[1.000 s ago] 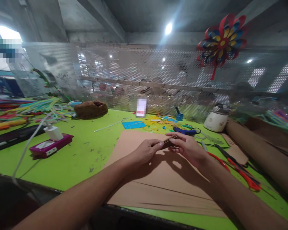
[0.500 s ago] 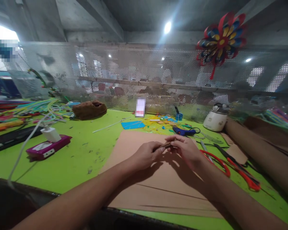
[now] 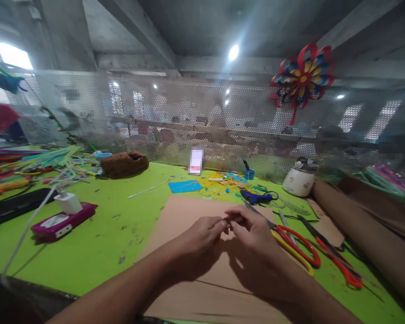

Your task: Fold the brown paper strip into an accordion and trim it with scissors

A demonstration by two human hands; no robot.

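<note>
Over a sheet of tan cardboard (image 3: 185, 211), my left hand (image 3: 197, 238) and my right hand (image 3: 253, 231) meet at the fingertips. Both are closed in a pinch on a small, thin dark brown strip (image 3: 235, 219), mostly covered by the fingers. Its material is unclear. Scissors with red and yellow handles (image 3: 315, 261) lie beside my right wrist, partly behind it. Farther right rests another pair of scissors with red handles (image 3: 349, 276). A blue glue gun (image 3: 256, 196) lies just beyond my right hand.
Yellow scraps (image 3: 212, 182) and a blue sheet (image 3: 185, 186) lie behind the cardboard. A purple power strip (image 3: 65, 222) with a white plug stands left, near a brown pouch (image 3: 123, 165). At right are a white jar (image 3: 299, 180) and another person's arm (image 3: 354, 220).
The camera view has tilted up, so the table sits lower in the picture. My fingers have drawn closer together and cover more of the brown strip. The yellow handle now shows.
</note>
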